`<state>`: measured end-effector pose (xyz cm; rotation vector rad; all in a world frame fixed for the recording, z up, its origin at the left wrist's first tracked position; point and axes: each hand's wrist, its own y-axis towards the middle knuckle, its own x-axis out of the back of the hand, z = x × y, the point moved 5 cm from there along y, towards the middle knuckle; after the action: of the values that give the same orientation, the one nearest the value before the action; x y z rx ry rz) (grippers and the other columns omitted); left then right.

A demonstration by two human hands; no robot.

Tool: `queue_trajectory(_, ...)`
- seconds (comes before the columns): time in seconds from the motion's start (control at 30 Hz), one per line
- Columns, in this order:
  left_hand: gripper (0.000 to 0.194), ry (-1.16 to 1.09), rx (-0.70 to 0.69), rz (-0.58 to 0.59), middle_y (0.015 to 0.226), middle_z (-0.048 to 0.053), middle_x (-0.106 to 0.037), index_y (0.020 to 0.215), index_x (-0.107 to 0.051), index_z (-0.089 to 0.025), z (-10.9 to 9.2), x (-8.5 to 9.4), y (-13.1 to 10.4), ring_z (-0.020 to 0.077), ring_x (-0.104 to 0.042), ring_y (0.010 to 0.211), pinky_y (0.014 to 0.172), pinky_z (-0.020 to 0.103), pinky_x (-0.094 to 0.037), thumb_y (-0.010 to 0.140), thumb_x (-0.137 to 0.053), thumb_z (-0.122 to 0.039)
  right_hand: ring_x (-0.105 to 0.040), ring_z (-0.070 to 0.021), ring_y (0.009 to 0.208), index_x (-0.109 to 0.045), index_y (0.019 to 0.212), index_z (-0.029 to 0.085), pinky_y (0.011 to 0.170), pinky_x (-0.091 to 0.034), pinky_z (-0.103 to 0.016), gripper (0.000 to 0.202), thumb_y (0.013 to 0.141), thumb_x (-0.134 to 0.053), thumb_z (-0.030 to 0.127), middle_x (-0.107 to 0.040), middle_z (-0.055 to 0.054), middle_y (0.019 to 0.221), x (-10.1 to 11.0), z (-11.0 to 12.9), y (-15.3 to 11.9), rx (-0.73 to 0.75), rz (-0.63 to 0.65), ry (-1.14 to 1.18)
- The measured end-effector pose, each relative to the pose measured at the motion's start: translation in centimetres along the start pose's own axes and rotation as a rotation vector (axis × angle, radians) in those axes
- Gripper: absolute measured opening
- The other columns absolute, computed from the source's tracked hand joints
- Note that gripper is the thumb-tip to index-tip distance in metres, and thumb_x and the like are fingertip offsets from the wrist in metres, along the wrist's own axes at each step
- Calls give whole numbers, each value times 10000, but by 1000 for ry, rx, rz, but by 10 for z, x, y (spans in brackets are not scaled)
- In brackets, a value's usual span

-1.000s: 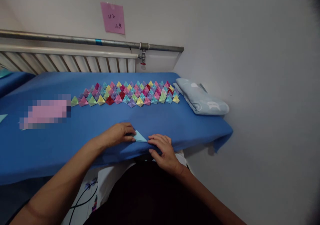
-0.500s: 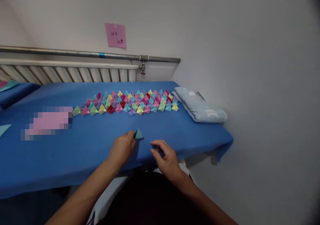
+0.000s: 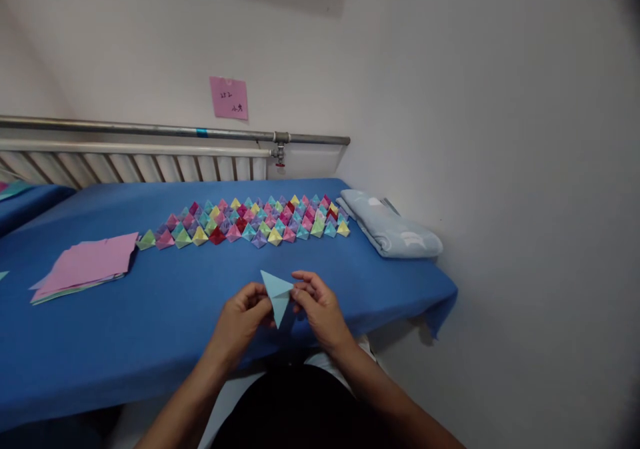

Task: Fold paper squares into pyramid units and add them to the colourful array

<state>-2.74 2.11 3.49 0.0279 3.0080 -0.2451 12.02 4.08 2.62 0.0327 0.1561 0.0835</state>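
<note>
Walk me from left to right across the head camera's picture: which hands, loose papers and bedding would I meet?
Light-blue paper corner at the picture's edge → pink-topped stack of paper sheets → left hand → light-blue folded paper → right hand → folded light-blue blanket.

Over there I see a pink note (image 3: 229,98) on the pale wall (image 3: 475,136) above a metal pipe (image 3: 125,127) with a blue band (image 3: 201,132), a white radiator (image 3: 150,148) and red-handled valve (image 3: 281,154) below it, and a folded light-blue blanket (image 3: 400,226) on the blue cloth (image 3: 150,342).
</note>
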Motion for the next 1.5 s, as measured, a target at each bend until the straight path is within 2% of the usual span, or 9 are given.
queue_trajectory(0.2,273,-199,125,85,647,-11,-647,778,-674,-153,5,-5,-3,102,-549,554,516,209,-458,597,-787,-323,-564,-122,638,-585,883,203,557,-431,-221,149,795,-602,322,-623,13,732,-7,8,-12,58,72,-81)
queue_trajectory(0.3,319,-241,173,121,654,-5,-654,780,-694,-156,8,-6,-4,103,-561,549,519,216,-472,570,-833,-351,-601,-145,735,-597,935,209,671,-471,-260,114,873,-513,256,-653,-13,818,-7,23,-22,289,82,-363)
queue_trajectory(0.4,314,-283,216,144,602,-17,-635,693,-691,-156,12,-6,-6,90,-543,508,512,214,-468,499,-877,-318,-619,-171,850,-587,1066,199,789,-474,-301,217,923,-424,188,-672,-56,942,-13,37,-33,549,153,-641)
queue_trajectory(0.47,300,-295,241,139,583,-15,-634,674,-696,-154,16,-5,-6,88,-541,503,508,204,-455,477,-882,-284,-623,-171,867,-556,1145,194,795,-477,-297,265,939,-391,165,-670,-70,991,-16,39,-36,618,200,-694)
queue_trajectory(0.6,307,-268,236,95,625,12,-676,735,-722,-153,21,-1,-5,110,-569,540,533,209,-452,488,-860,-273,-620,-147,773,-528,1190,206,723,-484,-267,273,949,-401,185,-669,-44,931,-15,32,-34,542,221,-628)
queue_trajectory(0.83,258,14,2,-105,628,-28,-642,820,-713,-173,4,15,-6,122,-547,563,565,225,-446,605,-739,-313,-559,-124,667,-602,955,206,633,-456,-243,136,881,-550,307,-613,0,788,-1,30,-25,310,-32,-420)
queue_trajectory(0.97,182,212,-125,-105,646,-28,-616,723,-674,-178,-6,12,-13,139,-541,621,587,230,-434,656,-672,-347,-503,-112,617,-611,832,201,587,-428,-228,174,778,-673,354,-565,25,698,-7,36,-26,216,10,-352)
queue_trajectory(1.13,177,362,-186,-89,623,-31,-575,658,-616,-185,-6,10,-15,121,-487,583,549,223,-396,703,-622,-356,-442,-92,544,-588,711,195,527,-376,-213,186,754,-665,360,-512,48,601,-11,31,-24,85,47,-237)
queue_trajectory(1.5,130,258,-119,-61,600,-35,-552,655,-620,-178,-7,10,-17,115,-480,585,545,211,-394,657,-625,-308,-420,-84,488,-636,731,191,501,-330,-210,149,794,-561,303,-490,60,519,-11,29,-23,3,155,-209)
